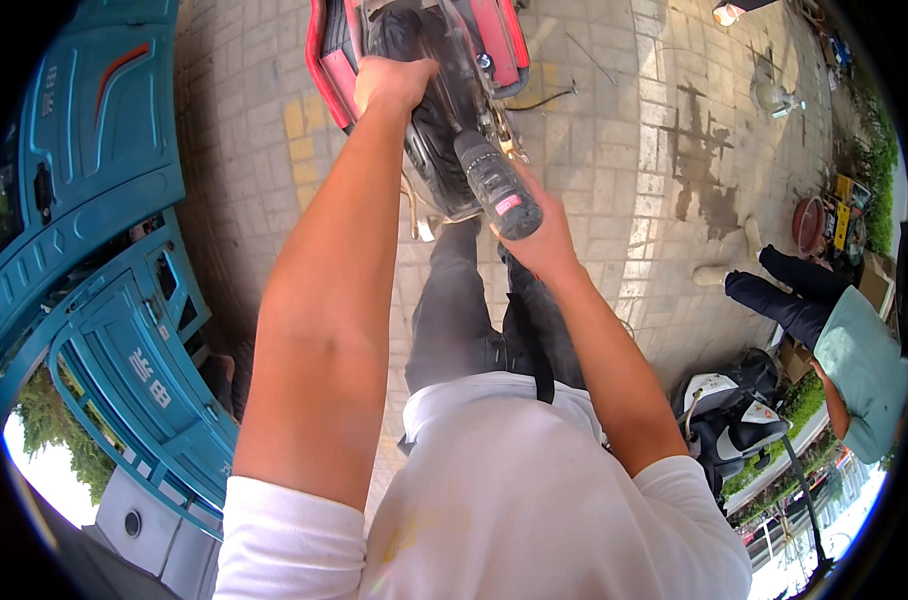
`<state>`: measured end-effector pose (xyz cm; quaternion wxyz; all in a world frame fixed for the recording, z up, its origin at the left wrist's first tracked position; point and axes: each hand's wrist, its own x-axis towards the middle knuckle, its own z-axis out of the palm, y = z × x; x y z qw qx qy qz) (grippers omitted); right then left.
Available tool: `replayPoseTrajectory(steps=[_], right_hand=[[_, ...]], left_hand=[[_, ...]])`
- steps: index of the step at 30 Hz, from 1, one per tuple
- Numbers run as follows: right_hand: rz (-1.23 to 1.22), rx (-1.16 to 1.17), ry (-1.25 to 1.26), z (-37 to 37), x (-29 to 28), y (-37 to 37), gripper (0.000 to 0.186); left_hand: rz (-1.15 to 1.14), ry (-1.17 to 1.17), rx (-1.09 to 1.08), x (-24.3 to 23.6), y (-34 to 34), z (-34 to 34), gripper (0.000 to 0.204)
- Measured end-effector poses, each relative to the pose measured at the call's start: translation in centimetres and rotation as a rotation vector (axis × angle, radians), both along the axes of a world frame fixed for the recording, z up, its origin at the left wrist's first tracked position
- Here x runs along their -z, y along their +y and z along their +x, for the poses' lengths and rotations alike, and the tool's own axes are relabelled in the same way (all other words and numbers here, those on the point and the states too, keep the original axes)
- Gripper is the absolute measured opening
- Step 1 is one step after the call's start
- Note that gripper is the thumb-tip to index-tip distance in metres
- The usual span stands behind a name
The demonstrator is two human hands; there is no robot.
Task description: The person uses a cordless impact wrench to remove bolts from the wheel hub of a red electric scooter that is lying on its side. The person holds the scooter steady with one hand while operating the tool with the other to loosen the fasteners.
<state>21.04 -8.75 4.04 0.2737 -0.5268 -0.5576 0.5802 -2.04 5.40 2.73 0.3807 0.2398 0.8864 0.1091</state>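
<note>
In front of me is a red and black scooter, with its dark wheel toward me. My left hand is closed over the black part above the wheel, between the red side panels. Its thumb points right, and the other fingers are mostly hidden. Wrapped around a black drill-like power tool is my right hand, to the right of the wheel. A red label marks the tool's rear end. Its front end points away from me toward the scooter's metal parts, and I cannot make out what it touches.
A blue cargo vehicle stands along the left. On the right, a person in a green shirt is near a white and black scooter. A reddish basin and yellow boxes sit farther right. Wet marks darken the paving.
</note>
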Motion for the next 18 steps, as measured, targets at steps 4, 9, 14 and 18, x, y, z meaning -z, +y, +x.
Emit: replayPoseTrajectory(steps=[4, 9, 14, 18], right_hand=[[-0.103, -0.014, -0.020, 0.7, -0.3, -1.6, 0.080], [0.040, 0.049, -0.017, 0.4, 0.5, -2.1, 0.066], [0.059, 0.048, 0.004, -0.9, -0.6, 1.2, 0.065], [0.059, 0.015, -0.019, -1.4, -1.0, 2.8, 0.066]], left_hand=[[-0.003, 0.039, 0.014, 0.6, -0.1, -0.3, 0.085], [0.034, 0.081, -0.017, -1.1, -0.1, 0.8, 0.058], [0.023, 0.035, -0.011, -0.3, 0.0, 0.2, 0.075], [0.021, -0.017, -0.008, 0.0, 0.1, -0.2, 0.084]])
